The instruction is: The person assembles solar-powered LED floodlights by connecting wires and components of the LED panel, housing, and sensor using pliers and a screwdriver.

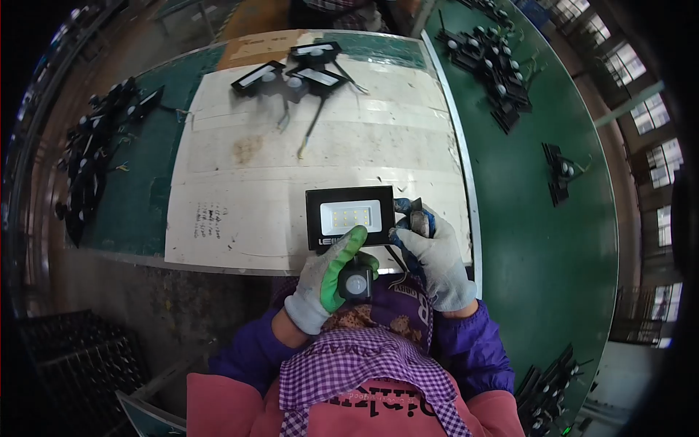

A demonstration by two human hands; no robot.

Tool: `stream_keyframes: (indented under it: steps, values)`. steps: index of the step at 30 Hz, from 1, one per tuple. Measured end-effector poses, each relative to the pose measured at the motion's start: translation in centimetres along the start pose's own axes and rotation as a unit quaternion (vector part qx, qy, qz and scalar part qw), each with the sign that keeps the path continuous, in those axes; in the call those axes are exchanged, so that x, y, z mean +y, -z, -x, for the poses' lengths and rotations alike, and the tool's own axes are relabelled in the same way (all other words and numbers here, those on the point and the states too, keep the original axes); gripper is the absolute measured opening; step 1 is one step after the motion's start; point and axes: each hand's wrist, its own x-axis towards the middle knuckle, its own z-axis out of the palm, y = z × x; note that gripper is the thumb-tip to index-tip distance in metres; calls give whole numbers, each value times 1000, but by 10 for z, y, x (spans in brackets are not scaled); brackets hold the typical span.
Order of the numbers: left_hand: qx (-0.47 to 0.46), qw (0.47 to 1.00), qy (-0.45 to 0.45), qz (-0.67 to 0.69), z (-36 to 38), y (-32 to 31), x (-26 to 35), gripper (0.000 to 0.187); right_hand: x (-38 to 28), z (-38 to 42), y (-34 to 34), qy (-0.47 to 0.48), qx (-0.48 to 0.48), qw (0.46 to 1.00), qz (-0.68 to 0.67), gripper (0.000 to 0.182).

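An LED floodlight (pixel 349 216) with a black frame and a lit-looking white panel faces up over the front edge of the table. My left hand (pixel 328 280), in a white glove with green fingers, is closed on it, thumb on its lower rim. The floodlight's round-lensed motion sensor (pixel 355 285) hangs below, by the fingers. At the floodlight's right side is my right hand (pixel 437 266), in a white glove with blue fingertips. Its fingers are closed round a small dark metallic object (pixel 417 212), whose kind I cannot make out. A cable hangs between the hands.
Three floodlights with sensors (pixel 315 76) lie at the far end of the cardboard-covered table (pixel 240 175). More are piled on the green surface at left (pixel 95 149) and on the green bench at right (pixel 502 80). A metal strip (pixel 459 138) divides table and bench.
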Motion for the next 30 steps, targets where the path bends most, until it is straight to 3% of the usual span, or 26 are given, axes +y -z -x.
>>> stream_keyframes:
  steps: [4, 6, 8, 11, 13, 15, 18, 19, 22, 23, 25, 30]
  values:
    - [-40, 997, -25, -64, 0, -9, -14, 39, 3, 14, 15, -32, 36, 998, -39, 34]
    - [-75, 976, -111, -172, 0, -4, -26, 42, 9, 17, 22, -54, 53, 996, -42, 31]
    - [-95, 918, -227, -311, 1, 2, -40, 57, 14, 20, 26, -54, 41, 995, -71, 30]
    - [-84, 994, -20, -66, 6, -21, -8, 50, 22, 23, 39, -48, 20, 995, -81, 29]
    - [-100, 988, -96, -74, 2, -18, -17, 45, 30, 26, 44, -24, 30, 995, -95, 30]
    - [-93, 993, -71, -27, 3, -20, -20, 38, 35, 30, 47, -17, 87, 994, -66, 33]
    - [-102, 933, -255, -231, 2, -20, -19, 40, 31, 38, 48, -30, 108, 992, -65, 37]
    - [-38, 996, 48, 62, 0, -32, -1, 38, 30, 43, 51, -38, 94, 992, -68, 36]
    - [-63, 997, 6, 51, -2, -33, 2, 31, 17, 54, 49, -56, 134, 989, -36, 32]
    - [-95, 977, -157, -105, -4, -29, -2, 27, 9, 56, 45, -60, 156, 986, -19, 30]
    - [-78, 992, 76, 70, 0, -43, 32, 25, -1, 59, 47, -25, 137, 990, 7, 20]
    - [-137, 979, 129, 79, -2, -48, 32, 31, -28, 53, 41, -8, 81, 979, 186, 20]
